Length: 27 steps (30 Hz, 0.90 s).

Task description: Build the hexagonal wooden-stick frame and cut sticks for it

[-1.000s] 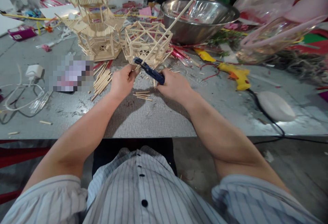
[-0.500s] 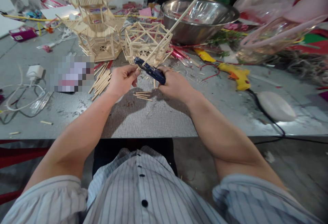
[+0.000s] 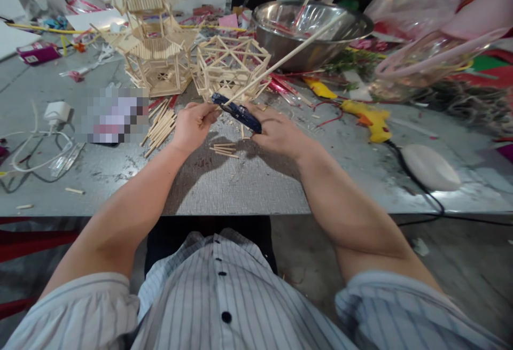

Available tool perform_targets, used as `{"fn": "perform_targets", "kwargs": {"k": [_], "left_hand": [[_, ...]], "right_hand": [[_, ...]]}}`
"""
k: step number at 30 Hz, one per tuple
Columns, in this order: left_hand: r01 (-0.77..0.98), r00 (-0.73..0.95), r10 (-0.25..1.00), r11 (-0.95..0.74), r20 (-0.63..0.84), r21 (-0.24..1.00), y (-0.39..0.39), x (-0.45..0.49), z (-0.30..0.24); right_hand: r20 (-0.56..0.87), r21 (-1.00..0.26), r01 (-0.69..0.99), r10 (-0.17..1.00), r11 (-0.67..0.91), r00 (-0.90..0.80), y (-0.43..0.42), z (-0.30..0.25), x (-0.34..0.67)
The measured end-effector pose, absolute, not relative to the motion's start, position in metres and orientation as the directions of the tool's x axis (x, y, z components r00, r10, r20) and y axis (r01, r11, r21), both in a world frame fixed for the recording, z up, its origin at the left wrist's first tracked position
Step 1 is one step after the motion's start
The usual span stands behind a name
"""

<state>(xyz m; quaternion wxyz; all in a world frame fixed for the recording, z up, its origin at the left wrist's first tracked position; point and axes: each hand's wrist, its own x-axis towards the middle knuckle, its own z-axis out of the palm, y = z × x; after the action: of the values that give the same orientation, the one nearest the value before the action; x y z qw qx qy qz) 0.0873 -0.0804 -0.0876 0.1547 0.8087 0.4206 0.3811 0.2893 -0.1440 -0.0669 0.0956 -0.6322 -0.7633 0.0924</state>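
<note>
My left hand (image 3: pixel 196 125) is closed in a pinch on the near end of a long thin wooden stick (image 3: pixel 296 56). The stick slants up to the right, its far end over the steel bowl. Wrapped around a dark blue hand cutter (image 3: pixel 236 113) is my right hand (image 3: pixel 276 131); the stick crosses near the cutter's head, and I cannot tell whether the jaws touch it. Below the hands lie several short cut sticks (image 3: pixel 224 150). Left of my left hand is a pile of longer sticks (image 3: pixel 161 128). Just behind stands an open stick frame (image 3: pixel 232 61).
A stick-built pagoda model (image 3: pixel 156 45) rises at the back left. A steel bowl (image 3: pixel 276 45) stands behind to the right. A yellow glue gun (image 3: pixel 371 117) with a black cord and a pale oval object (image 3: pixel 430 167) lie right. Left are a phone (image 3: pixel 114 120) and a white charger (image 3: pixel 57 115).
The long stick's far end has swung right and down, so it slants less steeply. Both hands keep their grip in nearly the same place.
</note>
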Motion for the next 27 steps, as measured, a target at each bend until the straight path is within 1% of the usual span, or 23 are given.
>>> {"fn": "perform_targets", "kwargs": {"k": [3,6,9,12,16,20,24,27], "left_hand": [[0.514,0.356,0.809,-0.588,0.468,0.625,-0.081,0.088,-0.09],[0.371,0.408,0.819,-0.553,0.405,0.746,-0.081,0.087,-0.089],[0.211,0.494,0.819,-0.439,0.292,0.873,-0.081,0.086,-0.088],[0.144,0.494,0.845,-0.31,0.203,0.94,-0.08,0.086,-0.087],[0.146,0.449,0.874,-0.278,0.187,0.949,-0.081,0.088,-0.088],[0.215,0.439,0.882,-0.288,0.171,0.933,-0.083,0.089,-0.087],[0.262,0.47,0.869,-0.302,0.152,0.917,-0.085,0.088,-0.084],[0.311,0.507,0.846,-0.359,0.166,0.88,-0.086,0.088,-0.084]], "right_hand": [[0.015,-0.257,0.951,0.985,0.172,-0.174,-0.143,-0.069,0.292],[0.045,-0.256,0.943,0.977,0.214,-0.21,-0.141,-0.072,0.294],[0.078,-0.257,0.934,0.969,0.247,-0.235,-0.138,-0.073,0.299],[0.102,-0.234,0.95,0.977,0.206,-0.187,-0.135,-0.072,0.307],[0.099,-0.157,0.984,0.993,0.08,-0.065,-0.128,-0.076,0.322],[0.036,-0.107,0.994,0.999,-0.018,0.022,-0.121,-0.082,0.332],[0.006,-0.11,0.993,0.999,-0.035,0.036,-0.118,-0.088,0.337],[0.016,-0.127,0.992,1.0,-0.007,0.009,-0.115,-0.094,0.341]]}}
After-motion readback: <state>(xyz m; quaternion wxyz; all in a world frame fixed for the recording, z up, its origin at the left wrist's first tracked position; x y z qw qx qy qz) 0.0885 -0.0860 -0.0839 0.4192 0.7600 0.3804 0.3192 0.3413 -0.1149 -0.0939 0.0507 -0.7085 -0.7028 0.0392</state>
